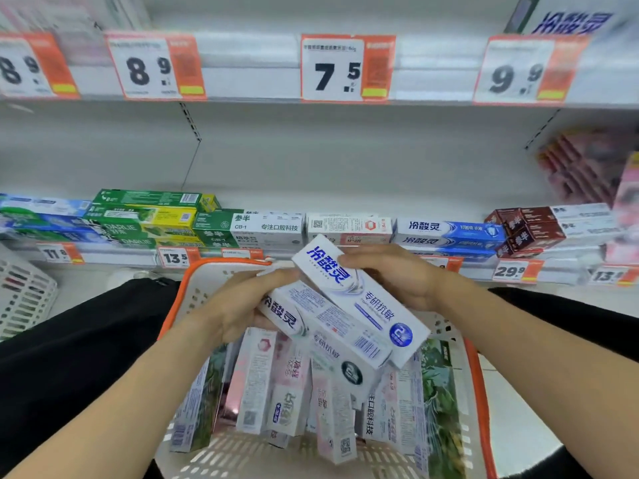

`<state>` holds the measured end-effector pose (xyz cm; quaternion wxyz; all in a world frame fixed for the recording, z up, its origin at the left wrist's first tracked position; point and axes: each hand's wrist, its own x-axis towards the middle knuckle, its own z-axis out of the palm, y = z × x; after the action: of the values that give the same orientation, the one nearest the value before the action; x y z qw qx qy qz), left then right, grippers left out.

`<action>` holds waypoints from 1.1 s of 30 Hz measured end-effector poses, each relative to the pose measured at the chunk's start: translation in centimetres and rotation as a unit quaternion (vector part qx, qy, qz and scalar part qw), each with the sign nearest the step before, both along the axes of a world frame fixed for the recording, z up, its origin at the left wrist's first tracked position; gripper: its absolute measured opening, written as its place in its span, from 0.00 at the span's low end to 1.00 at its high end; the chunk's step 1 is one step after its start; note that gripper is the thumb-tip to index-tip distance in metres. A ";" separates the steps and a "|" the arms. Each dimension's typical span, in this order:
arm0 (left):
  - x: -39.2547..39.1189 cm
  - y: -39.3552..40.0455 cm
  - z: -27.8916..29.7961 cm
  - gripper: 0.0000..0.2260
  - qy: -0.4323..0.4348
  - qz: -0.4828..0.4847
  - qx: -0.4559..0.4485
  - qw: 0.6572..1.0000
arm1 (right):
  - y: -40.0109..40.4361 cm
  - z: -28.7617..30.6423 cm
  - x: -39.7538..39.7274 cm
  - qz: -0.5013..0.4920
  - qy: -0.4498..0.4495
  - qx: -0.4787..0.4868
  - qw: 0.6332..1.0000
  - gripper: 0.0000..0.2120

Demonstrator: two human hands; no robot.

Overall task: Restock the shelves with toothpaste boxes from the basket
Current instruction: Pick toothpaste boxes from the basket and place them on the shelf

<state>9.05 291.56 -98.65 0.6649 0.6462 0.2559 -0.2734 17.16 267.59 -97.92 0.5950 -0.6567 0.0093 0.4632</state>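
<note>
Your white plastic basket with the orange rim [479, 375] holds many boxes. Above it, your left hand [238, 305] and right hand [390, 274] each grip a white-and-blue toothpaste box [363, 302].

Basket [479, 382] before shelf [311, 198]; boxes [256, 382] inside basket (two [363, 305] held above them).
</note>
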 end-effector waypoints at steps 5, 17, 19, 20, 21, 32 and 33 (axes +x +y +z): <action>1.5 -4.0 1.6 0.30 -0.006 -0.055 0.019 0.998 | -3.8 0.3 -1.0 -0.028 -0.013 -0.029 0.999 0.12; 3.7 -10.4 3.6 0.26 -0.073 -0.100 0.054 0.991 | -10.9 4.7 -0.8 0.006 -0.180 -0.063 0.982 0.22; 4.0 -11.0 3.9 0.27 -0.080 -0.101 0.045 0.991 | -11.9 5.7 -0.5 0.046 -0.203 -0.082 0.975 0.29; 4.1 -11.3 4.1 0.27 -0.084 -0.105 0.038 0.990 | -12.4 6.0 -0.4 0.057 -0.212 -0.087 0.972 0.32; 4.2 -11.6 4.3 0.27 -0.088 -0.106 0.029 0.990 | -12.8 6.3 -0.3 0.061 -0.218 -0.089 0.970 0.33; 8.3 -17.1 12.6 0.24 -0.208 -0.086 -0.036 0.974 | -18.7 15.7 2.4 0.030 -0.341 -0.181 0.922 0.20; 8.7 -17.7 13.8 0.23 -0.222 -0.079 -0.047 0.971 | -19.4 17.3 2.8 0.022 -0.358 -0.178 0.916 0.20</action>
<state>17.76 273.86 -84.88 0.7111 0.6770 0.0368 -0.1861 20.00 248.17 -80.58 0.4216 -0.8737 -0.1362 0.2009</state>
